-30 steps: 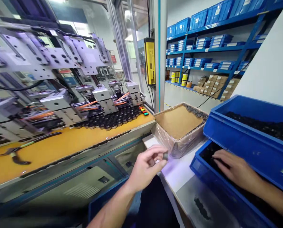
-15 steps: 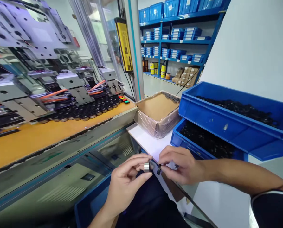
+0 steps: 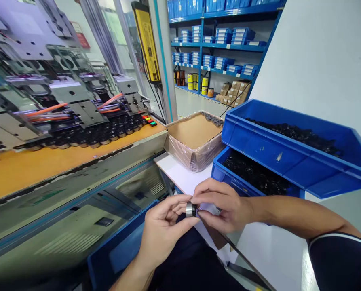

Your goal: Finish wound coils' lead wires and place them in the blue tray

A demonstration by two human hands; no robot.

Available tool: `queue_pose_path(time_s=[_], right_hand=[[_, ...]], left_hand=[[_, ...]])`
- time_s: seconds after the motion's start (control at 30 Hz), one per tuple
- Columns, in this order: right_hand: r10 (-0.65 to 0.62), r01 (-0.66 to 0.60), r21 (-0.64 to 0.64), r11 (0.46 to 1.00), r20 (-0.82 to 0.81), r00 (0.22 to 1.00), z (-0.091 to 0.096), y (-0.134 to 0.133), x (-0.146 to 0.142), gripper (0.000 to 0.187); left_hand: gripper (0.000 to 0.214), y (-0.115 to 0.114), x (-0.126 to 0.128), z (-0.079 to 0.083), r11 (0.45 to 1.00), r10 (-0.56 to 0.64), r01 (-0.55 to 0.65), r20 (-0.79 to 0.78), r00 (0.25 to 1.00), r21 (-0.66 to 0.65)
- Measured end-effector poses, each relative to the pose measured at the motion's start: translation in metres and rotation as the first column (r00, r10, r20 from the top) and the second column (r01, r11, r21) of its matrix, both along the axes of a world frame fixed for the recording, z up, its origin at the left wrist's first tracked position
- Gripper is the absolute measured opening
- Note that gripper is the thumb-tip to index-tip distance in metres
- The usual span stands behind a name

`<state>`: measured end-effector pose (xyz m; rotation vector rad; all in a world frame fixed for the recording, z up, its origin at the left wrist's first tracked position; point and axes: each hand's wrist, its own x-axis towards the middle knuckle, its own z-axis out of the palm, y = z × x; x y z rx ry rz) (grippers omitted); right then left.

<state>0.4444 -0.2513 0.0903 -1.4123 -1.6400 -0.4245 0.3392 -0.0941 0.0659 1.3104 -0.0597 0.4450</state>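
My left hand [image 3: 165,226] grips a small silver metal ring [image 3: 189,209] between thumb and fingers, in front of my lap. My right hand [image 3: 221,206] meets it from the right, its fingertips closed on a small black plastic part [image 3: 194,209]. The black part sits against the ring's right-hand end. How far it goes into the ring is hidden by my fingers.
To the right, an upper blue bin [image 3: 289,149] and a lower blue bin [image 3: 233,178] hold black parts. A plastic-wrapped cardboard box [image 3: 195,157] stands beside them. On the left, rows of black parts with metallic bases [image 3: 95,139] line the machine's orange bench [image 3: 47,169].
My right hand has moved left, bringing the black part from a short gap away up against the metal ring. The camera view has shifted slightly.
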Motion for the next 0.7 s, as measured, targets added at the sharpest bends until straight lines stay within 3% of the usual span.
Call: queue_pose_path(time_s=[0.1, 0.3, 0.5, 0.7], right_hand=[[-0.049, 0.048, 0.017, 0.999, 0.117, 0.992, -0.0043, 0.0000, 0.0020, 0.026], [-0.132, 0.130, 0.025, 0.991, 0.293, 0.947, -0.0052, -0.0016, 0.0041, 0.020], [-0.136, 0.121, 0.063, 0.991, 0.484, 0.865, 0.0017, -0.0021, 0.0046, 0.022], [-0.161, 0.125, 0.103, 0.987, 0.567, 0.808, 0.0028, -0.0044, 0.0055, 0.023]], left_hand=[[0.037, -0.0001, -0.0042, -0.0032, 0.999, 0.017, -0.020, -0.048, 0.999, -0.051], [0.041, 0.0037, -0.0049, -0.0076, 0.993, -0.070, 0.064, -0.054, 0.996, -0.098], [0.039, 0.0049, -0.0089, -0.0086, 0.986, -0.094, 0.082, -0.077, 0.993, -0.146], [0.038, 0.0049, -0.0084, -0.0058, 0.985, -0.135, 0.119, -0.133, 0.982, -0.124]])
